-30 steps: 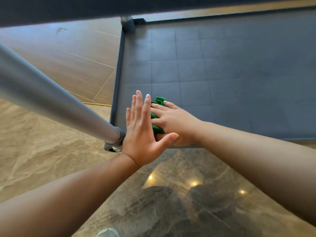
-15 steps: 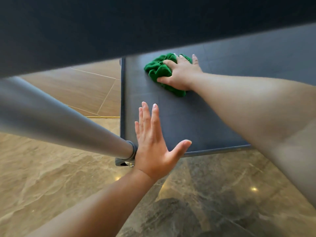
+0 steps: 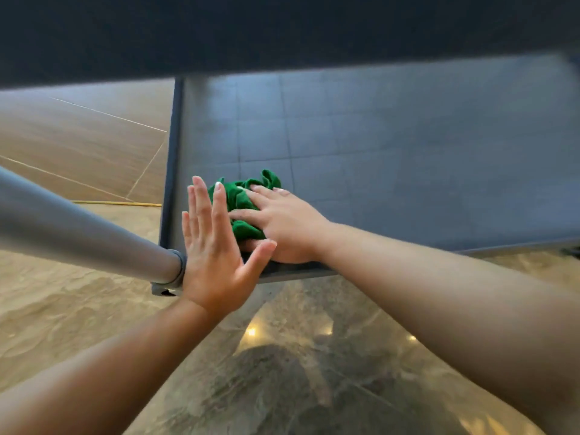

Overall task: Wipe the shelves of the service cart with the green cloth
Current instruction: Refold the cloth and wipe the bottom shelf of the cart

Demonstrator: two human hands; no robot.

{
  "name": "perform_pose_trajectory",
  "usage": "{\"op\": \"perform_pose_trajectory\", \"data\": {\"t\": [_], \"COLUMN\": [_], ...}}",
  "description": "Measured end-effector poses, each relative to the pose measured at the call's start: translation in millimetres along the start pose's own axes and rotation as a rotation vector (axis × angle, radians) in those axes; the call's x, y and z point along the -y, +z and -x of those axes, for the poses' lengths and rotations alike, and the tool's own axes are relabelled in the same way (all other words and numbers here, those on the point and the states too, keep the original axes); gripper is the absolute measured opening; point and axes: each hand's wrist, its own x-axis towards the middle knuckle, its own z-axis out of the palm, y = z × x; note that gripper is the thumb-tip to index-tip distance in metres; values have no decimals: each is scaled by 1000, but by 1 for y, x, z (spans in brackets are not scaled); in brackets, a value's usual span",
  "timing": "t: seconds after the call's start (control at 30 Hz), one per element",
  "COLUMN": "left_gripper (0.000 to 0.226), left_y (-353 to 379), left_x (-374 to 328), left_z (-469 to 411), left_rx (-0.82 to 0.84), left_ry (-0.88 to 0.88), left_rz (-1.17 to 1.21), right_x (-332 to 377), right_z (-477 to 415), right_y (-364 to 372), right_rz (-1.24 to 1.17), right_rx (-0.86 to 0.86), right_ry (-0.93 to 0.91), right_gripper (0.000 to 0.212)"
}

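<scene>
Lower shelf point(image 3: 408, 152) is dark grey with a faint grid pattern and a raised rim along its left and near edges.

Cloth point(image 3: 243, 200) is green and bunched up. It sits on the shelf at the near-left corner, just inside the rim.

Right hand point(image 3: 284, 226) reaches in over the shelf's near edge, palm down on top of the cloth. Its fingers point(image 3: 266, 191) are spread and nearly straight, laid over the bunch and pressing it onto the shelf. The thumb lies along the near side of the cloth. Most of the cloth shows past the fingertips and on the hand's left; the rest is hidden under the palm.

Left hand point(image 3: 213, 255) is held flat and upright at the shelf's near-left corner. The fingers are straight and close together, the thumb is splayed out wide, and it holds nothing. It overlaps the cloth's left edge in view. Cannot tell if it touches the cloth or the rim.

Post point(image 3: 78, 233), a grey metal tube, meets the shelf at that same corner, and its collar is right against the left hand's outer edge. Contact is unclear.

Upper shelf point(image 3: 282, 26) shows a dark underside that covers the far part of the lower shelf.

Floor point(image 3: 314, 372) is glossy stone tile below the shelf's near edge, with wood-look boards to the shelf's left. A yellow strip point(image 3: 116, 203) lies where the two meet.
</scene>
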Motion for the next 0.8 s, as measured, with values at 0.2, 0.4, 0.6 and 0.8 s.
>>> {"op": "perform_pose_trajectory", "data": {"t": [0.2, 0.4, 0.6, 0.8], "left_gripper": [100, 102, 111, 139], "left_y": [0, 4, 11, 32], "left_x": [-2, -11, -16, -58], "left_z": [-5, -8, -14, -21], "left_rx": [67, 107, 262, 532], "left_ry": [-76, -135, -111, -47], "left_rz": [-60, -94, -189, -469], "right_x": [-40, -117, -156, -107], "right_z": [73, 154, 185, 129], "right_y": [-4, -18, -24, -15], "right_rz": [-67, -88, -94, -112], "right_rx": [-63, -47, -48, -104], "right_ry": [206, 524, 721, 395], "right_gripper": [59, 64, 72, 69]}}
